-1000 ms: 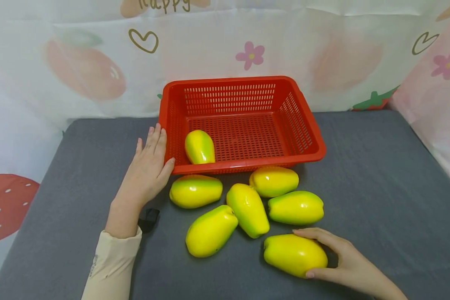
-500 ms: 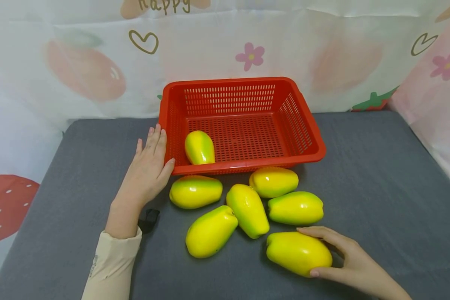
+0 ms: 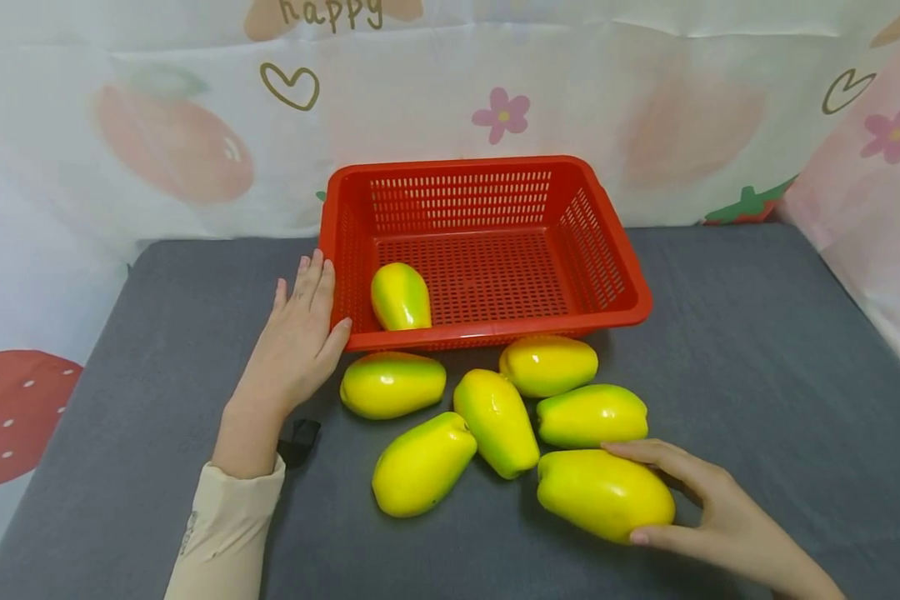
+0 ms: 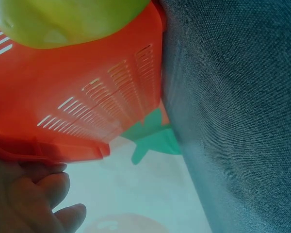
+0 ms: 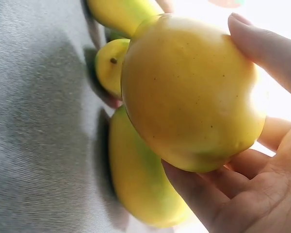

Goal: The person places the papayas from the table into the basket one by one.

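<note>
At frame's lower right, a glossy yellow oval fruit (image 3: 604, 495) is gripped by the right hand (image 3: 712, 510); the red slotted plastic basket (image 3: 495, 331) is touched by the straight-fingered left hand (image 3: 291, 342). Grasp stage inferred; steady lift seems needed.

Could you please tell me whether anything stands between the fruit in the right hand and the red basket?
Yes: beyond the held fruit lies a greener fruit, then a yellower fruit, then the near rim of the red basket.

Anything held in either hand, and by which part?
The right hand grips a yellow oval fruit by its opposite sides, toward the rounder end; the left hand only touches the red plastic basket.
</note>
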Motion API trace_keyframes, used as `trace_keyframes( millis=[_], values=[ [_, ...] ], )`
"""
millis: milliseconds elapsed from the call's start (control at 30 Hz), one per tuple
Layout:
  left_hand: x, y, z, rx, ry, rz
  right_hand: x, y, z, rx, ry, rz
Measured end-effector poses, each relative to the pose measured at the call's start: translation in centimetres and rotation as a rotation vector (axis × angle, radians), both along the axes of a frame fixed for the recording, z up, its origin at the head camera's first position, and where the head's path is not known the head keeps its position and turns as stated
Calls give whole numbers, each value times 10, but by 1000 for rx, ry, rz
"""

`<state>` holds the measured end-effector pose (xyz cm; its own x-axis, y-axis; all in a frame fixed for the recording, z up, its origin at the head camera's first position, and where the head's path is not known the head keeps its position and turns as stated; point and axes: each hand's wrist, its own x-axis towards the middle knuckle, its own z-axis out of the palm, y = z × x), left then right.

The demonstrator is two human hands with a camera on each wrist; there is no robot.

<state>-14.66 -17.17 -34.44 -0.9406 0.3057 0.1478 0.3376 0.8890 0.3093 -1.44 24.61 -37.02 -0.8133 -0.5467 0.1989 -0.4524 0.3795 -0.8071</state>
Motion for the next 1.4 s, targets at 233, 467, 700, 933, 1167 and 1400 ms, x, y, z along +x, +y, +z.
trace_keyframes(
  millis=[233,467,700,933,1167,1400],
  values=[
    [0,0,0,4,7,-9,-7,-1,9,10,2,11],
    [0,0,0,4,8,-5,-20,-6,13,-89,101,85],
    [0,0,0,1,8,0,-32,-9,19,-91,143,93],
    [-1,0,0,-6,5,3,-43,-18,27,-117,168,114],
    [-1,0,0,-18,1,5,-53,-27,38,-82,122,90],
    [0,0,0,-14,2,7,-64,-36,46,-114,102,76]
  ],
)
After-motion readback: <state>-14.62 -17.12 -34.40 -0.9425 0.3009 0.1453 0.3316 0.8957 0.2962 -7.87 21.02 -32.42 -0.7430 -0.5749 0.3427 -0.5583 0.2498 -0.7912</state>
